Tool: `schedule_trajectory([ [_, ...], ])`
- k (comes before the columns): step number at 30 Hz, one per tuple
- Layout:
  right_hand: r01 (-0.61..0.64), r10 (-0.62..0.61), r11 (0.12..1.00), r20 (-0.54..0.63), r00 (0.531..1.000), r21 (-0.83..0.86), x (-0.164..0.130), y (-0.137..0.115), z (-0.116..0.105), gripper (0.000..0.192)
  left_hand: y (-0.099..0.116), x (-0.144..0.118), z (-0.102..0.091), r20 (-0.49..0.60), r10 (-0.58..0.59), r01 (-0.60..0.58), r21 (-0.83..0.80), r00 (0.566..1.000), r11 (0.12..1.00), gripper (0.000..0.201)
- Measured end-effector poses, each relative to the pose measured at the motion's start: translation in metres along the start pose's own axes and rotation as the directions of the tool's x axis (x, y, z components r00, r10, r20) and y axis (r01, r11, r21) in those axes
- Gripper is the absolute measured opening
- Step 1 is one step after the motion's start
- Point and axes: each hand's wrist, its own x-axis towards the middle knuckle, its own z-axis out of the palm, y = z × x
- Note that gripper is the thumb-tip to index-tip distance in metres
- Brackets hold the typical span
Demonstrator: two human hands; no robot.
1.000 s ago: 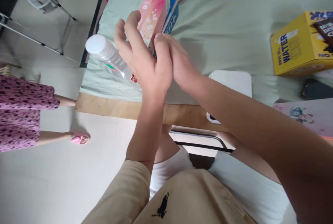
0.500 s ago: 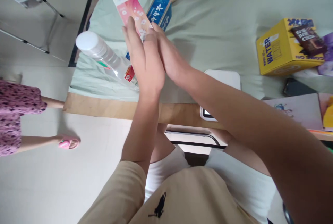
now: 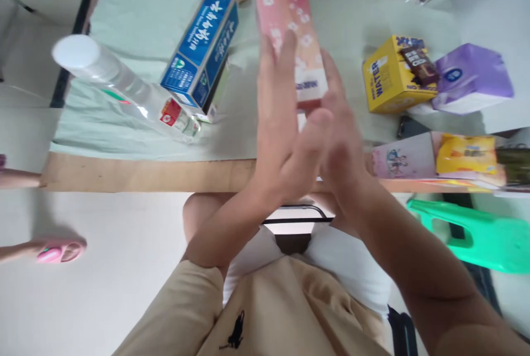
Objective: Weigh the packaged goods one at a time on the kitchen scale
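A long pink-and-peach carton [image 3: 287, 25] with white flowers is held over the table between my two hands. My left hand [image 3: 277, 118] presses along its left side, fingers stretched over its face. My right hand [image 3: 342, 129] is against the right side near the lower end, a little blurred. To the left of my hands, a blue toothpaste box [image 3: 201, 47] rests on another box [image 3: 217, 94], mostly hidden. Beside them lies a clear bottle with a white cap [image 3: 124, 88].
On the right are a yellow box [image 3: 381, 83] with a chocolate-brown packet [image 3: 419, 64], a purple box [image 3: 472, 77] and a yellow packet [image 3: 467, 154]. A green plastic stool [image 3: 492, 240] is below the table edge. Another person's pink slipper [image 3: 62, 251] shows at left.
My hands have moved right with the pink carton, away from the bottle and blue toothpaste box, which now show more fully. The view has shifted to the right.
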Motion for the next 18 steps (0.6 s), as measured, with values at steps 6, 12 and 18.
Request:
schedule_trajectory([
  [6, -0.148, 0.139, 0.988, -0.196, 0.971, -0.036, -0.059, 0.036, -0.052, 0.073, -0.017, -0.038, 0.051, 0.303, -0.013, 0.016, -0.008, 0.953, 1.0, 0.072],
  [12, -0.259, 0.271, 0.963, -0.254, 0.928, 0.079, -0.083, 0.081, -0.071, 0.085, -0.032, -0.061, 0.069, 0.354, -0.138, 0.143, 0.012, 0.925, 0.99, 0.069],
  [18, -0.215, 0.195, 0.974, -0.216, 0.957, -0.076, -0.096, 0.085, -0.077, 0.069, -0.032, -0.081, 0.06, 0.359, -0.223, 0.205, 0.088, 0.906, 0.975, 0.072],
])
